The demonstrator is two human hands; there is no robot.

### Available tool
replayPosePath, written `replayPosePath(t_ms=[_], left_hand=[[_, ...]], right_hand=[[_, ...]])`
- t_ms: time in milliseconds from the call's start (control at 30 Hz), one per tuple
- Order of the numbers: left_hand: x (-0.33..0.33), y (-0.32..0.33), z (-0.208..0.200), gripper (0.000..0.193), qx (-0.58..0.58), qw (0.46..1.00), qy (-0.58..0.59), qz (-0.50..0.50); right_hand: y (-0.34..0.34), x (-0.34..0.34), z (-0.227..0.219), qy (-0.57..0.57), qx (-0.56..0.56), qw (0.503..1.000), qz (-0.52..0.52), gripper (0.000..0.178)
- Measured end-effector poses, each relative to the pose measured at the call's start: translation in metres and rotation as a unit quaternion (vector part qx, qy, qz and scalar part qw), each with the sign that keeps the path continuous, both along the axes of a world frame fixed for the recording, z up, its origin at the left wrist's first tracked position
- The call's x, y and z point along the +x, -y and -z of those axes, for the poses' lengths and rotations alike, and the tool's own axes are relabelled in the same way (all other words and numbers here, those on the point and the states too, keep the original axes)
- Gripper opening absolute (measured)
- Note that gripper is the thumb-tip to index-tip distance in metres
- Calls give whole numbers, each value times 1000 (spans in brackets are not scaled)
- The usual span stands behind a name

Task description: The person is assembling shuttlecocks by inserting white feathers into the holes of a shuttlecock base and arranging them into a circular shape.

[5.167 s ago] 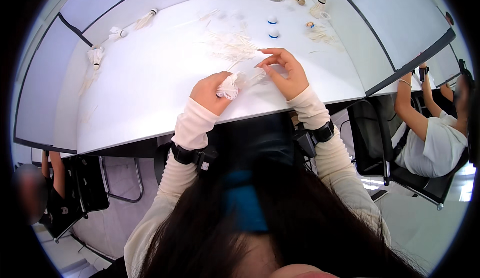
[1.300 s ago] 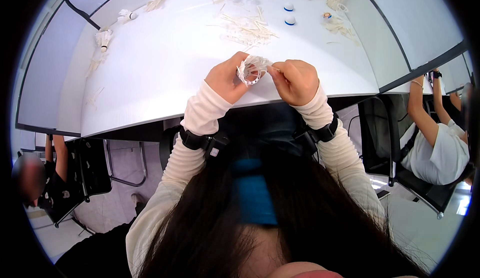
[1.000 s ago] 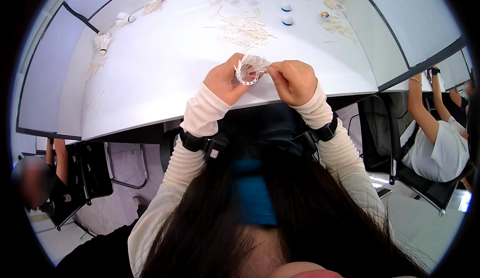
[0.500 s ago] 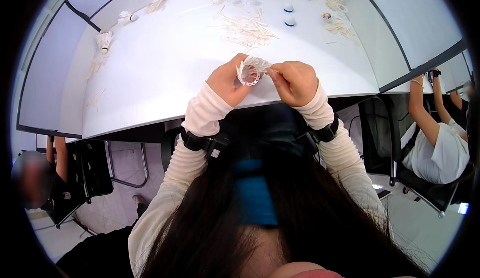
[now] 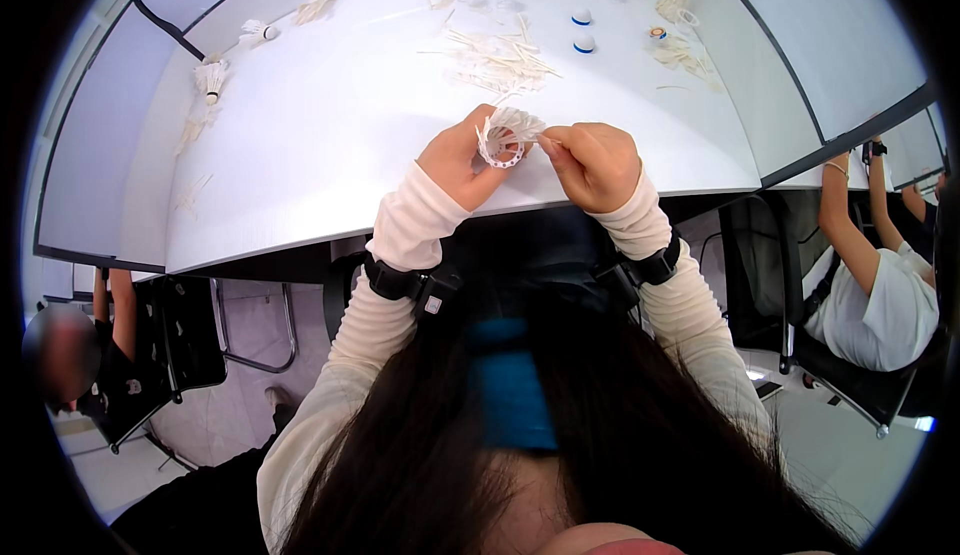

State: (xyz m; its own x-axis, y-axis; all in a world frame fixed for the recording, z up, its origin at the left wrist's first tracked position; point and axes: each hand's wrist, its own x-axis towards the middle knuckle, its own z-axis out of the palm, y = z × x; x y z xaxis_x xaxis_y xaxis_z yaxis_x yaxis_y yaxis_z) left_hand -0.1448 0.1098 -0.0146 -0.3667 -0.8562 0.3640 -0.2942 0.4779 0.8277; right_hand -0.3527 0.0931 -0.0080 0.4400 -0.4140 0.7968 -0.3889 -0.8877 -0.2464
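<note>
white feather ring (image 5: 505,136) pinched between left hand (image 5: 458,158) and right hand (image 5: 597,160).

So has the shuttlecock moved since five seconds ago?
Yes. The shuttlecock, then low on the white table, is now lifted off it, pinched between left hand and right hand, above the table's near edge.

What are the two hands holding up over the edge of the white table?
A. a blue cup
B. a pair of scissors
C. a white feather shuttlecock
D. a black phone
C: the left hand and the right hand both pinch a white feather shuttlecock between them, above the near edge of the white table.
</note>
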Motion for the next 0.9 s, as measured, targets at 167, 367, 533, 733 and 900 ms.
replayPosePath(t_ms=[167, 367, 533, 733, 900], left_hand=[[-2, -1, -3, 20, 9, 1000, 9, -5], [-1, 1, 3, 23, -9, 1000, 9, -10], [0, 3, 5, 23, -17, 1000, 9, -11], [-2, -1, 0, 22, -1, 1000, -6, -6], [-1, -2, 0, 23, 12, 1000, 10, -11]], right_hand=[[2, 0, 3, 2, 15, 1000, 2, 10], [2, 2, 3, 7, 42, 999, 2, 10], [-1, 1, 0, 2, 65, 998, 14, 11], [-3, 1, -3, 33, 169, 985, -1, 9], [-2, 0, -4, -6, 165, 986, -8, 9]])
